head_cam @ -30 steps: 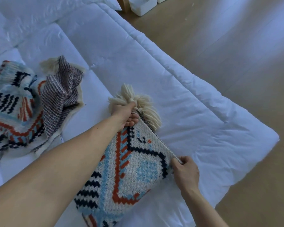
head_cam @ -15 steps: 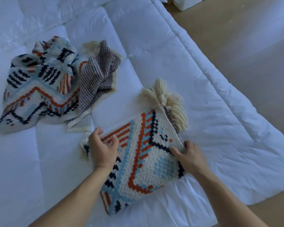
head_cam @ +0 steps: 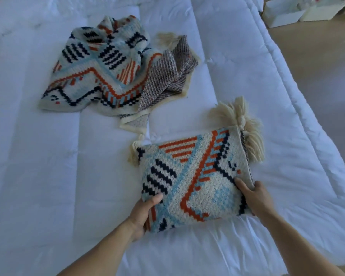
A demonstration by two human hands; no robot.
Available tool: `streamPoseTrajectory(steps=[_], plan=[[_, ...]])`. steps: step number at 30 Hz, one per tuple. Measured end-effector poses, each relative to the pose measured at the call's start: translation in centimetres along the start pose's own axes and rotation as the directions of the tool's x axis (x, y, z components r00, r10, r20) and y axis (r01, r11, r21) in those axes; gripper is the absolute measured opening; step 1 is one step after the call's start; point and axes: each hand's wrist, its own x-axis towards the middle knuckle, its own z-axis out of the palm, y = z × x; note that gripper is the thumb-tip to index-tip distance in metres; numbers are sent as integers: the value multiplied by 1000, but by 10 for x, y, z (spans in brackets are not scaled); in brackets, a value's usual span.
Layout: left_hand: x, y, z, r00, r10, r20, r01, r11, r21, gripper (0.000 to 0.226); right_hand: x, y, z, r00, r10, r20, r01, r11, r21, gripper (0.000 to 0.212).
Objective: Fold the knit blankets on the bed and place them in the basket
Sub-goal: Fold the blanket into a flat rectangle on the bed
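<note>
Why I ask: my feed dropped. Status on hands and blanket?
Gripping folded blanket: left hand, right hand. Beyond it, second blanket crumpled. No basket in view.

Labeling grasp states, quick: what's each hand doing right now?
Left hand: grips the left edge of the folded blanket.
Right hand: grips its right edge.

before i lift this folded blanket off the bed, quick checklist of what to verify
1. Folded blanket squared into a compact rectangle: ok.
2. Left hand grips its near left edge: ok.
3. Right hand grips its right edge: ok.
4. Tassels tucked in: not ok, they stick out at far corners.
5. Basket in sight: cannot tell; only white containers on the floor.
6. Other blanket folded: not ok, crumpled.
</note>
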Motion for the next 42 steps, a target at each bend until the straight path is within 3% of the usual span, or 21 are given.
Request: streamPoseTrajectory(steps=[3,5,10,12,14,16,18,21,25,29,35,39,42], plan=[[-6,-1,-5,999,-2,43,5,998,-63,90,-7,-6,-1,1000,-9,-10,9,1000,10,64],[-12,5,-8,995,72,-67,-75,996,-48,84,-12,-7,-6,999,-35,-7,35,999,-2,67],[-27,5,-12,905,323,-276,-261,935,238,45,-22,-4,-31,991,-121,-50,119,992,-42,65],[-30,-12,-5,831,421,-362,-270,876,399,55,-23,4,-28,991,-130,-42,129,991,-41,63],[-31,-36,2,792,469,-392,-279,847,452,70,-25,13,-18,994,-106,-4,106,994,-20,61],[-30,-61,5,794,527,-303,-391,825,409,90,-23,21,-10,995,-95,20,94,995,14,60],[-28,-89,3,772,604,-197,-445,736,510,114,-22,28,-7,993,-120,22,119,991,54,58],[-34,-117,7,691,704,-166,-386,553,739,112,-23,40,-6,985,-166,37,161,981,106,54],[-33,-105,24,587,644,-491,-329,744,582,89,-23,45,-3,979,-195,59,191,979,71,54],[-34,-97,26,539,665,-517,-269,718,642,80,-20,38,-12,980,-182,77,173,979,108,53],[-53,-108,6,583,724,-368,-169,552,817,74,-11,28,-46,958,-286,5,286,958,35,47],[-55,-124,16,824,491,-281,-45,551,833,96,-5,48,-30,978,-177,112,185,981,-62,52],[-61,-95,-1,959,268,-92,-116,666,737,109,-6,41,-32,970,-198,143,228,945,-236,54]])
